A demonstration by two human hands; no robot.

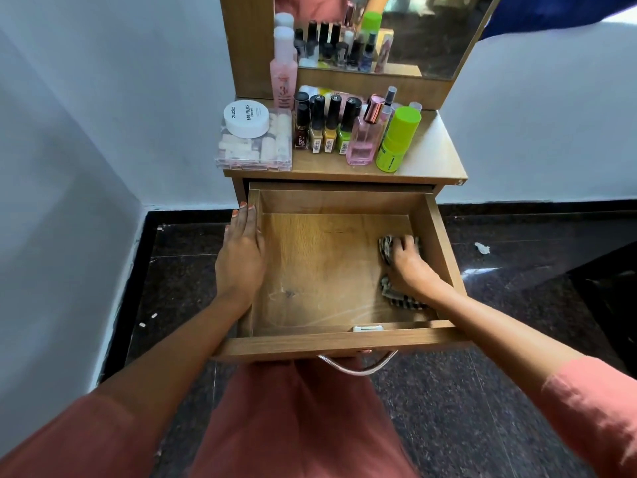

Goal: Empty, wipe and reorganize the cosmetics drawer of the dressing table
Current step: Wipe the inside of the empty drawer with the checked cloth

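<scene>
A: Which step is this?

B: Wiping. The drawer (444, 243) is pulled out and bare. The right hand (408, 262) has its grip curled over a striped cloth (400, 298) by the right wall. The left hand (241, 253) lies flat on the left wall with straight fingers and holds nothing.

A: And next?

B: Likely a sweep across the rest of the drawer floor, then the bottles (331, 125) come back from the desk (431, 150).

A: Anything unclear?

B: Much of the cloth sits under the hand. The forearm covers the drawer's near right corner.
</scene>
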